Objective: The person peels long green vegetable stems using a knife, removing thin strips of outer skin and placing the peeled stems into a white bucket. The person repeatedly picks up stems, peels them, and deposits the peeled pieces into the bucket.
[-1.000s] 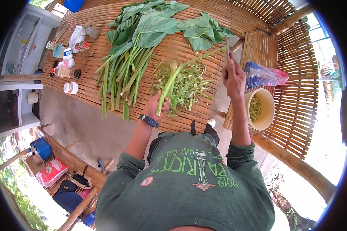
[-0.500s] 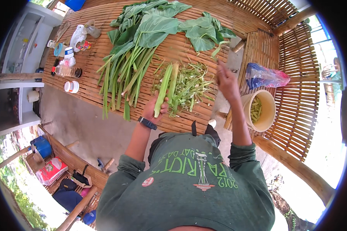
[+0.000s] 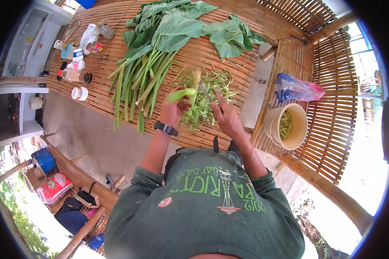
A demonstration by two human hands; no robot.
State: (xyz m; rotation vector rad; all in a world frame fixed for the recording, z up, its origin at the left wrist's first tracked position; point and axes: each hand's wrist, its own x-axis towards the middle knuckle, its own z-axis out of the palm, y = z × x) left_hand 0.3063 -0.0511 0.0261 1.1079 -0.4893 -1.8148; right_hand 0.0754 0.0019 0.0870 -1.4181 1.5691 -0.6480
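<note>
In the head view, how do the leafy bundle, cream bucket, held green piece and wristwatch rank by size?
1. Leafy bundle
2. Cream bucket
3. Green piece in the left hand and wristwatch: too alike to rank

**Blown-out daylight around a shaded bamboo table** point(image 3: 104, 60)

Daylight bleaches the outdoors point(image 3: 368, 144) white at three, four and eight o'clock, while my tabletop sits in soft, even light. Glints streak the plastic bag point(image 3: 296, 87) towards two. The stalk piece point(image 3: 182, 94) in my left hand point(image 3: 173, 107) looks slightly smeared. Fisheye bends the slatted bamboo wall point(image 3: 336, 95) past two; black fills the corners.
</note>
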